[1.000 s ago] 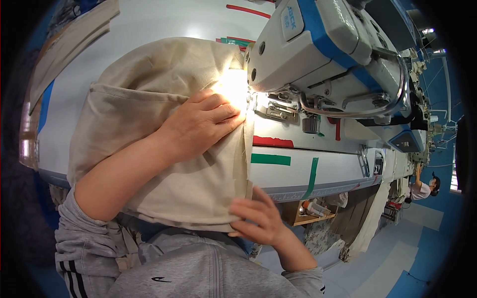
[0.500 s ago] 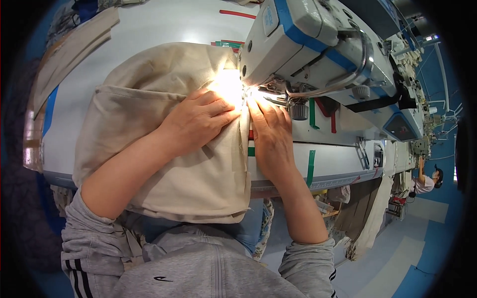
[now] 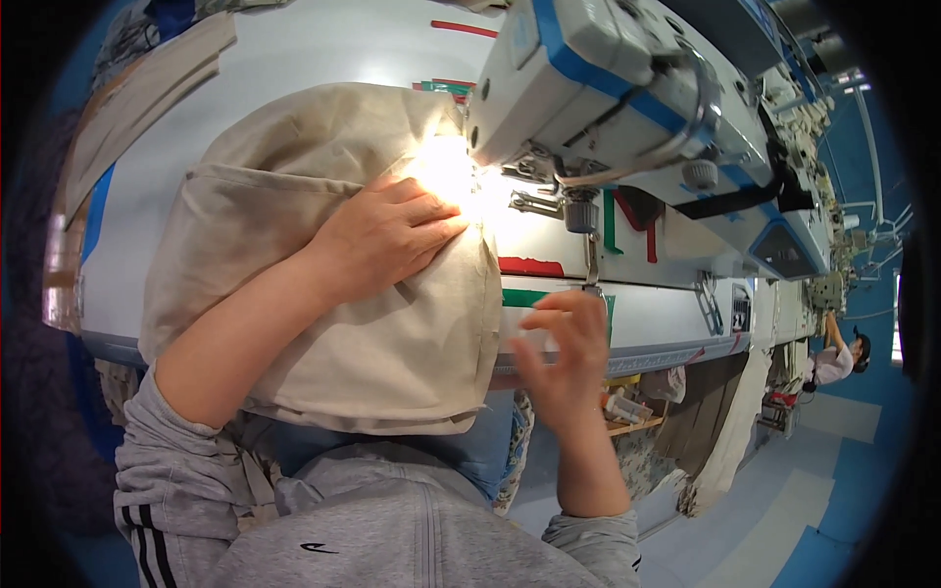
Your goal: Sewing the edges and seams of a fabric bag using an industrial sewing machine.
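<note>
A large piece of beige fabric (image 3: 392, 363) with a stitched, folded edge lies on the white sewing table, its near end hanging toward my lap. My left hand (image 3: 392, 235) rests flat on it, fingers stretched toward the brightly lit needle area. The sewing machine's white and blue head (image 3: 588, 88) stands just right of the fabric's seam edge; glare hides the needle. My right hand (image 3: 567, 358) is raised over the table's front edge, slightly blurred, thumb apart from curled fingers, with nothing visible in it. Its fingertips are close to a narrow metal arm (image 3: 591, 260) below a dark knob.
Red tape (image 3: 531, 266) and green tape (image 3: 524, 297) mark the tabletop. Small scissors (image 3: 708, 306) lie to the right. Beige strips (image 3: 147, 118) lie at the far left. A shelf with small items (image 3: 627, 416) sits under the table. Another person (image 3: 838, 358) is far right.
My right hand has left the fabric by the needle and drawn back toward me. A narrow metal arm now points toward me below the knob. My left hand stays on the fabric.
</note>
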Motion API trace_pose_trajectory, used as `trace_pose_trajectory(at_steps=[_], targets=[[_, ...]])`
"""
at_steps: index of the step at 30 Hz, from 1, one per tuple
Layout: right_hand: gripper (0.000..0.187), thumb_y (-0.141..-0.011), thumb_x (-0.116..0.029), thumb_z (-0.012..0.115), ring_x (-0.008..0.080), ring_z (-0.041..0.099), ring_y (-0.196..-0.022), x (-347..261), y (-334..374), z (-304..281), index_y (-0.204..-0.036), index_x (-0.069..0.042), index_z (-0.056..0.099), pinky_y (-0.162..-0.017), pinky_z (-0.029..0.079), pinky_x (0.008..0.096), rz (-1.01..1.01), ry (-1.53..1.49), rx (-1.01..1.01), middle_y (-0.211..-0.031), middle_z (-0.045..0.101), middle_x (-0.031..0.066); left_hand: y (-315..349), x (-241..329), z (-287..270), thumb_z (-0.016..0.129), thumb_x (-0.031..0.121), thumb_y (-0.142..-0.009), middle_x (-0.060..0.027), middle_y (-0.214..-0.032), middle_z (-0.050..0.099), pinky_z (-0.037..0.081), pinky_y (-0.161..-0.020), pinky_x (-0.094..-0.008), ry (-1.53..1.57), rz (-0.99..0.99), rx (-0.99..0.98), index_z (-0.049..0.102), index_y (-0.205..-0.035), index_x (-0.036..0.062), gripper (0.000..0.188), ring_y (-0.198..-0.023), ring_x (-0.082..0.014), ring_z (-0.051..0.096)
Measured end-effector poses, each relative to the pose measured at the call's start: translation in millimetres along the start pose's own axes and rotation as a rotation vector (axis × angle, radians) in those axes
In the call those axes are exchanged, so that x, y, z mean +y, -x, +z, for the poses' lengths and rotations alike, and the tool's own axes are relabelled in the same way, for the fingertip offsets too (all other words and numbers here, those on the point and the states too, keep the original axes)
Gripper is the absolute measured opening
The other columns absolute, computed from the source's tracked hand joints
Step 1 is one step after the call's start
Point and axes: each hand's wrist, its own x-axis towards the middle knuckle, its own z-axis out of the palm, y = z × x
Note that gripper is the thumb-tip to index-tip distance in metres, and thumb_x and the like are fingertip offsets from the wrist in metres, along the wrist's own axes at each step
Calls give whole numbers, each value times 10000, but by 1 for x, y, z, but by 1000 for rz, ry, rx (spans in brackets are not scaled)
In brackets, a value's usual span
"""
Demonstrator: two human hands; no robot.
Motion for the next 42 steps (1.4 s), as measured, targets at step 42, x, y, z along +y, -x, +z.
trace_pose_trajectory(at_steps=[42], targets=[[228,-811,-187,755,274,565,-809,-11,-27,34,-780,-84,554,-659,472,393,177,65,-22,-834,541,70,-1,10,2,590,133,-807,-6,-1053,592,477,-852,-307,-28,-9,-65,655,-1100,57,310,-991,-172,552]])
